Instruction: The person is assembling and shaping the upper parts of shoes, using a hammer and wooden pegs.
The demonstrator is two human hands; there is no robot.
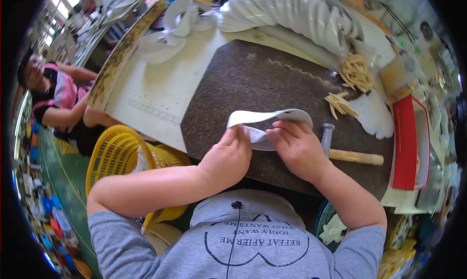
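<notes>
Over the near part of a dark work board, a white curved band of sheet material is bent into an open loop between both hands. My left hand pinches the band's left end, fingers pressed together. On the other side, my right hand has its fingers closed on the right part of the band. A hammer with a wooden handle lies just right of my right hand. Farther right on the board are several loose tan strips. The fingertips are partly hidden behind the band.
A long stack of nested white pieces lines the back. A bundle of tan strips and a red open box stand at the right. Yellow baskets are at the near left; another person sits beyond them.
</notes>
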